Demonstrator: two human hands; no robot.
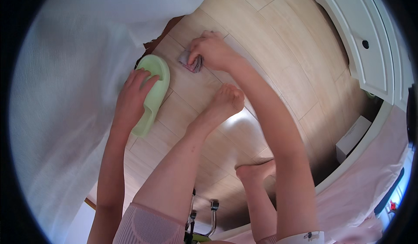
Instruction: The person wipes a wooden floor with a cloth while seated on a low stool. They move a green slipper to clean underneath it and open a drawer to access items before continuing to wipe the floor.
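My left hand [132, 95] has hold of a light green plastic slipper [158, 95] beside the hanging white cloth, its fingers over the slipper's upper. Part of the slipper is hidden beneath that hand. On the wood-look floor [287, 48], my right hand [210, 50] presses a folded grey and pink cloth [192, 66], with the fingers curled over it. Between my forearms, one bare foot [230, 97] rests on the floor. The other foot [245, 171] is lower right, partly covered by my right arm.
White fabric [75, 64] drapes down the whole left side. A white drawer unit [362, 32] stands at upper right. Below it, a white box [352, 138] sits by a pale furniture edge [356, 151] with pink fabric [362, 175]. Chrome metal legs [214, 216] stand at bottom centre.
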